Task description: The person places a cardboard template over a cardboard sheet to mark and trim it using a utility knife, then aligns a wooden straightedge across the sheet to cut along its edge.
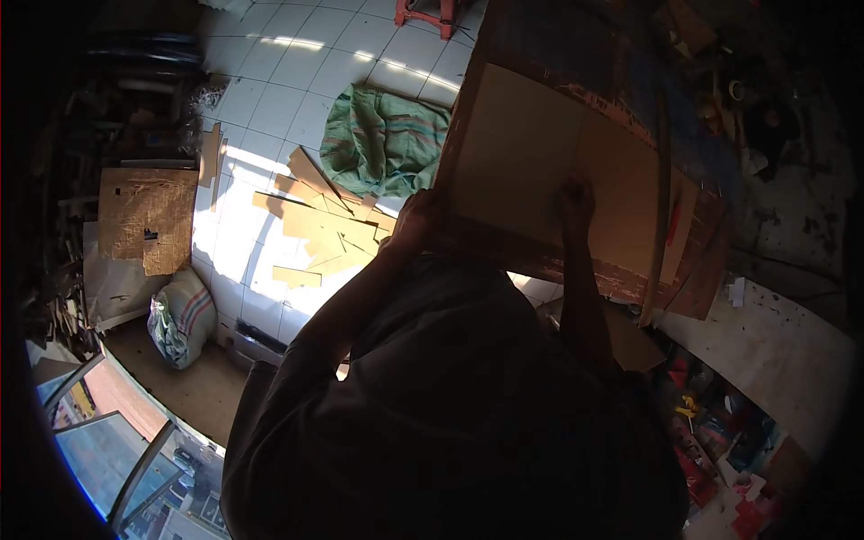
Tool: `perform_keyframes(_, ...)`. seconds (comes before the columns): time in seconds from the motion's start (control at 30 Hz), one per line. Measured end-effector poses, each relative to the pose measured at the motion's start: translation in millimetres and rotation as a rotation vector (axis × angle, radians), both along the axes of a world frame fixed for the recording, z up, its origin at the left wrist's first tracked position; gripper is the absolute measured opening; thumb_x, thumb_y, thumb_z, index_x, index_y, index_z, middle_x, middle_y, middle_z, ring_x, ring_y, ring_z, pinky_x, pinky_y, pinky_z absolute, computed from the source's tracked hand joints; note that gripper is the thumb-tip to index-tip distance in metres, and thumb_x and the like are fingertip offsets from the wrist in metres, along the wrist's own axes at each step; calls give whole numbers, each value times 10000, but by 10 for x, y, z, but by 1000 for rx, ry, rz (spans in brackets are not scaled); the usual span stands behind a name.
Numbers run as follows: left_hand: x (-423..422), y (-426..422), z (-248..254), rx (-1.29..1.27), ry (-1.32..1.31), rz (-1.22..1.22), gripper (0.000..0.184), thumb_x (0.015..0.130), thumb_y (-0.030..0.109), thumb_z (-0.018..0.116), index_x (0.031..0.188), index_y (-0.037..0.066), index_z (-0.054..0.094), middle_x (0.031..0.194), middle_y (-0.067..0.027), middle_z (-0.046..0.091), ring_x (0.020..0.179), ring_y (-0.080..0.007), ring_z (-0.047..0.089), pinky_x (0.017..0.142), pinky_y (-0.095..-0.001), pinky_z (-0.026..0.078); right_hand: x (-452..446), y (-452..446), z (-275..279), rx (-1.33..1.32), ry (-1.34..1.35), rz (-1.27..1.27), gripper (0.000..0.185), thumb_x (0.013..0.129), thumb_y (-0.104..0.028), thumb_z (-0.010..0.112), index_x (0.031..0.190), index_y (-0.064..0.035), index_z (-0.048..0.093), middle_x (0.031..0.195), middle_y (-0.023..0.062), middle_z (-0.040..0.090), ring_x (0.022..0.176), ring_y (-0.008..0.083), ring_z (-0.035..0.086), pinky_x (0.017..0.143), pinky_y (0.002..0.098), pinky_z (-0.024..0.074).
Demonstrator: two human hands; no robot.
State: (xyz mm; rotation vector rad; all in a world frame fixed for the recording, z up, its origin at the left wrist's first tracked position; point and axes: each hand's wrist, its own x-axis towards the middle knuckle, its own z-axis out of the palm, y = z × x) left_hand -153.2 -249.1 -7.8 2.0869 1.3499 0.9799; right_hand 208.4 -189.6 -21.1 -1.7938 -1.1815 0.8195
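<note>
I see the right hand [577, 205] curled on the cardboard sheet [513, 144] atop the brown table [522, 245], the left hand [420, 218] at the table's corner; I cannot tell whether either pinches. Leftward lie cardboard scraps [328, 236] and a green sack [382, 144].

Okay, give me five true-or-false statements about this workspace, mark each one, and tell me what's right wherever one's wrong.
1. The right hand is at the cardboard sheet. True.
2. The left hand is gripping the green sack. False: it is at the edge of the table, apart from the sack.
3. A long strip lies across the cardboard. True.
4. The cardboard scraps are in a neat pile on the table. False: they are scattered on the tiled floor.
5. The red stool is on the floor. True.
</note>
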Motion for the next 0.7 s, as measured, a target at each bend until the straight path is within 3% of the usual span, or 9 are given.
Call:
perform_keyframes(0.07,-15,-5,-11,-33,-47,7,208,786,118,704,987,65,692,1046,-129,612,995,-328,605,851,-429,525,-8,-2,-20,54,-32,-11,433,782,-6,753,1193,-62,630,1042,33,646,939,141,618,867,310,539)
perform_keyframes(0.17,-45,14,-51,-116,-41,-9,208,806,118,705,1004,57,683,1048,-141,609,1006,-342,603,858,-439,522,-28,-52,33,5,13,1,451,837,16,717,1257,-102,603,1140,27,641,1043,155,615,936,318,522)
perform_keyframes(0.3,-57,43,-138,-89,-119,-38,228,821,123,704,1030,42,661,1039,-158,599,1003,-363,598,859,-452,513,-26,-73,-60,40,-5,5,450,837,1,723,1258,-99,602,1130,32,637,1031,152,610,923,325,528)
perform_keyframes(0.47,3,109,-165,-236,-146,26,258,830,137,703,1057,34,635,995,-164,570,947,-385,577,823,-475,487,54,-59,-224,4,-198,-12,496,806,-56,775,1267,-94,598,1095,34,621,983,147,597,901,324,524)
perform_keyframes(0.6,110,264,29,-186,-135,123,279,841,169,710,1077,47,626,1030,-150,560,980,-378,557,857,-479,465,-75,-64,-20,57,-126,-36,524,793,-90,795,1280,-84,602,1058,34,629,957,153,602,896,323,518)
perform_keyframes(0.67,135,428,155,-197,45,197,378,852,206,715,1196,83,615,1108,-118,543,1080,-343,522,905,-480,438,-95,-37,56,22,-382,-2,538,803,-134,798,1303,-78,606,1037,49,631,949,170,606,900,327,511)
perform_keyframes(0.7,147,520,224,-197,45,199,378,852,206,715,1196,83,615,1108,-118,543,1080,-343,522,905,-480,438,-82,-2,51,23,-382,1,538,803,-134,798,1303,-78,606,1037,49,631,949,170,606,900,327,511)
